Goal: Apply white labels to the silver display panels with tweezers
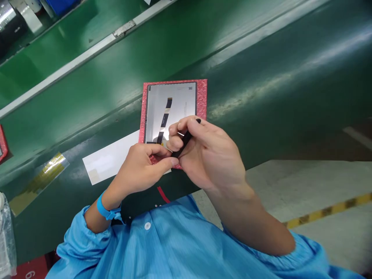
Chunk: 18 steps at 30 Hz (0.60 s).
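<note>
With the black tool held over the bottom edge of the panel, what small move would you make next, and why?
Probably lower the tool tip onto the near end of the ribbon cable. The right hand grips the black tool just above the panel, and the left hand already presses the pink foam pad at that edge, steadying it.

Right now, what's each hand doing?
Left hand: fingers pinched shut at the pink foam pad's near edge.
Right hand: closed around black tweezers.
</note>
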### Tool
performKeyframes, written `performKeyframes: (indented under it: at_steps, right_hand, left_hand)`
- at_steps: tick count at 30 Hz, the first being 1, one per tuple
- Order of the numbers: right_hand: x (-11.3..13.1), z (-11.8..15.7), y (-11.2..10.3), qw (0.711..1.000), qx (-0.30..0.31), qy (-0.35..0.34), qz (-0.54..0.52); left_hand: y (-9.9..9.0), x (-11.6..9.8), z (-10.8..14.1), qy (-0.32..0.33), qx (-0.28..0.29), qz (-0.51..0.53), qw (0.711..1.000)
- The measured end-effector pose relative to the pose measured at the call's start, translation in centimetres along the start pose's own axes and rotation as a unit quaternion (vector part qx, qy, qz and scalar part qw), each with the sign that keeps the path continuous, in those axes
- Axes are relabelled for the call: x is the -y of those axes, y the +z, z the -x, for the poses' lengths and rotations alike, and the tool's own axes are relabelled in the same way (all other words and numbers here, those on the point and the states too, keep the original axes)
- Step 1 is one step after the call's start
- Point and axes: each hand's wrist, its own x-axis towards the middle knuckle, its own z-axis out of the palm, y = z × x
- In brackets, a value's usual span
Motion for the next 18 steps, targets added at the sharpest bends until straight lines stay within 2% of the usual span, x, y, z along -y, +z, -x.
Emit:
performKeyframes:
  at_steps: [5,8,9,11,13,16,18]
  right_hand:
    - [-0.3,1.2,-0.8,0.981,-0.032,-0.110,0.153]
    - [-0.1,1.6,-1.6,0.964,-0.049,-0.139,0.221]
    - [-0.1,1.6,-1.9,0.960,-0.058,-0.143,0.234]
    - [-0.5,1.2,-2.7,0.952,-0.092,-0.152,0.250]
    - [-1.3,0.6,-3.6,0.946,-0.137,-0.158,0.247]
    - [-2.6,-0.6,-4.8,0.944,-0.198,-0.150,0.216]
    - [-3.0,-1.0,-5.1,0.945,-0.220,-0.146,0.195]
  left_hand:
    - [-0.3,-0.6,-0.3,0.007,0.006,0.038,0.999]
    - [-0.9,-0.3,-0.8,0.036,0.033,0.031,0.998]
    - [-1.3,0.1,-1.1,0.054,0.020,0.013,0.998]
    - [-2.0,1.6,-1.6,0.108,-0.052,-0.068,0.990]
    - [-2.5,3.8,-1.9,0.176,-0.121,-0.202,0.956]
    - [-2.0,7.2,-1.6,0.249,-0.120,-0.366,0.889]
    - [-1.1,8.7,-1.0,0.276,-0.124,-0.379,0.874]
